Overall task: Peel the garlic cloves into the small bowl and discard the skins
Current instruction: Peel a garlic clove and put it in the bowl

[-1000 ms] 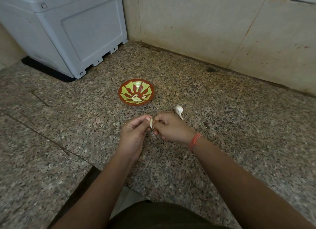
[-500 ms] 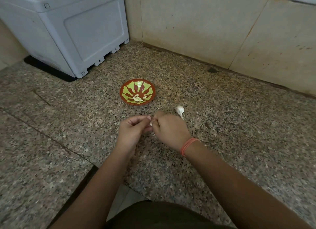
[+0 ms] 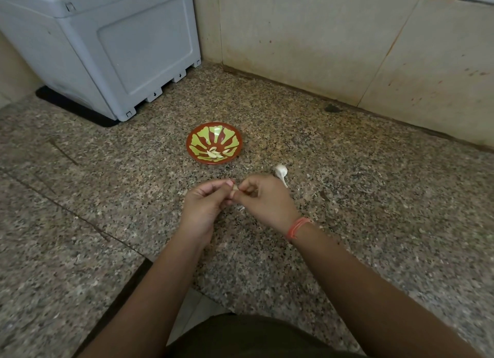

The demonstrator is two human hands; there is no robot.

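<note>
A small red bowl (image 3: 199,136) with a green leaf pattern sits on the speckled granite counter and holds a few peeled cloves (image 3: 215,153). Below it, my left hand (image 3: 205,205) and my right hand (image 3: 263,200) meet over the counter and pinch one garlic clove (image 3: 235,188) between their fingertips. Most of that clove is hidden by the fingers. The rest of the garlic bulb (image 3: 281,170), white with a short stem, lies on the counter just right of my right hand. A scrap of white skin (image 3: 240,208) shows under my right hand.
A large grey plastic container (image 3: 107,45) on a black mat stands at the back left. A beige tiled wall (image 3: 320,37) closes off the counter at the back. The counter's front edge (image 3: 120,291) runs diagonally at lower left.
Both hands stayed together on the clove with small finger shifts. The right wrist turned slightly and the view shifted a little.
</note>
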